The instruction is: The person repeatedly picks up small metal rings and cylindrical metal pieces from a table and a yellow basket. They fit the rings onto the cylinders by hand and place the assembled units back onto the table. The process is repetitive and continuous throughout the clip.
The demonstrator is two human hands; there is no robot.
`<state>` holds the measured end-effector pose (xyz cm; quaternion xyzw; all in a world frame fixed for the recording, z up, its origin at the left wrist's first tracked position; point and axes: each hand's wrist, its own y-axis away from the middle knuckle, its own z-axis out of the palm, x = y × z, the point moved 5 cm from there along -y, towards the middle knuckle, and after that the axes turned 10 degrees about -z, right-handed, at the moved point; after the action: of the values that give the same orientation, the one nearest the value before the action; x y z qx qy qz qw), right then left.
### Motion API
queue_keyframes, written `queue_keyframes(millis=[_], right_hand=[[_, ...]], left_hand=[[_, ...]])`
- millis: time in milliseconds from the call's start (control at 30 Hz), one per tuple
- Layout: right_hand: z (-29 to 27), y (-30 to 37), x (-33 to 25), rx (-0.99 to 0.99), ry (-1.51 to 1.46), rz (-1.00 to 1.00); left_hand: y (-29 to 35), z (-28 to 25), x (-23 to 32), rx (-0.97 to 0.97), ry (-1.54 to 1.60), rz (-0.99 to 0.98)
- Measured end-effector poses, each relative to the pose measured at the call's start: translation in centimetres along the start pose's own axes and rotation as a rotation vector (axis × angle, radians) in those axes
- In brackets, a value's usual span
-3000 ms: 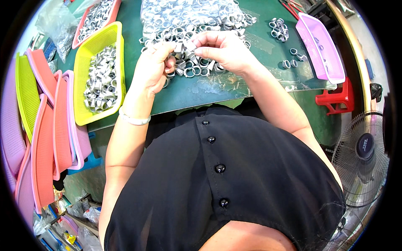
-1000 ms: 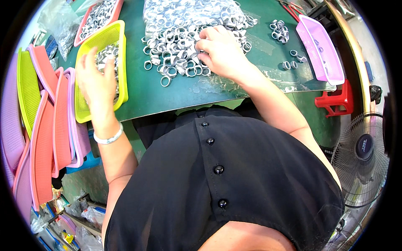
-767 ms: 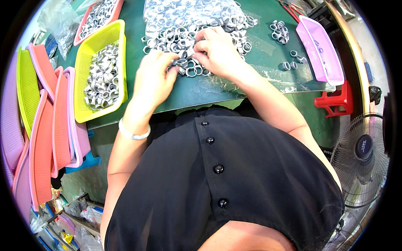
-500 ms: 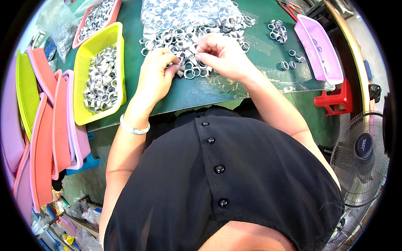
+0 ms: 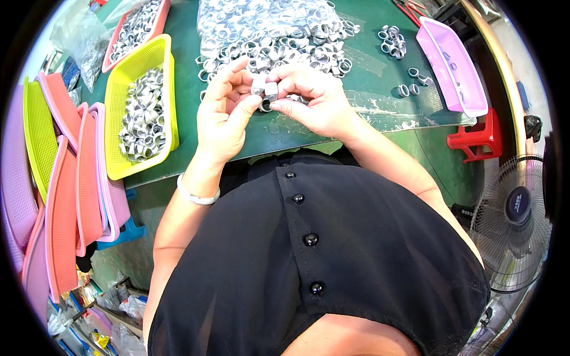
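Close together over the near edge of a heap of silver metal rings (image 5: 279,52), both my hands are raised off the table. Between thumb and fingers, my left hand (image 5: 225,110) pinches one silver ring (image 5: 257,89) with a flat, pale top. My right hand (image 5: 314,98) grips a similar ring (image 5: 271,91) right beside it, the two flat faces turned up. Another dark-edged ring (image 5: 265,105) shows just below them, between my thumbs; I cannot tell whether it is held or lies on the table. A clear plastic bag (image 5: 261,21) full of rings lies behind the heap.
At left stand a yellow-green basket (image 5: 172,113) and a coral basket (image 5: 108,56) of rings, beside stacked baskets (image 5: 62,219). A lilac basket (image 5: 436,65), small ring groups (image 5: 393,43) and red-handled pliers (image 5: 409,13) lie right. A red stool (image 5: 478,139) and fan (image 5: 513,207) stand beyond.
Both hands have come up and back from the heap, nearer each other. Each now shows a ring between its fingers, held side by side.
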<state>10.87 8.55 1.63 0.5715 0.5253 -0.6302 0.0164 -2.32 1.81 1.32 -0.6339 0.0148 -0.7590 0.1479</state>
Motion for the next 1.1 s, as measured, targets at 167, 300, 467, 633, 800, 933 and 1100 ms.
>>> queue_keyframes(millis=[167,300,467,633,800,933,1100], right_hand=[[0.4,0.1,-0.1,0.116,-0.397,0.299],[0.4,0.6,1.1,0.162,-0.667,0.558],[0.8,1.2,1.5,0.194,-0.802,0.710],[0.7,1.1,1.2,0.096,-0.557,0.655],[0.7,0.7,0.7,-0.005,-0.400,0.577],[-0.2,0.1,1.6,-0.026,0.326,0.198],[0.4,-1.5,1.0,-0.131,0.897,-0.130]], left_hand=[[0.2,0.6,0.0,-0.059,-0.029,-0.130],[0.1,0.3,-1.5,-0.052,0.241,-0.478],[0.7,0.4,-2.7,-0.051,0.467,-0.636],[0.8,0.7,-2.6,-0.086,0.515,-0.690],[1.8,-0.4,-3.6,-0.010,0.610,-0.778],[2.1,-2.3,-3.8,0.105,0.409,-0.711],[0.9,-3.9,-2.6,0.188,-0.415,-0.330]])
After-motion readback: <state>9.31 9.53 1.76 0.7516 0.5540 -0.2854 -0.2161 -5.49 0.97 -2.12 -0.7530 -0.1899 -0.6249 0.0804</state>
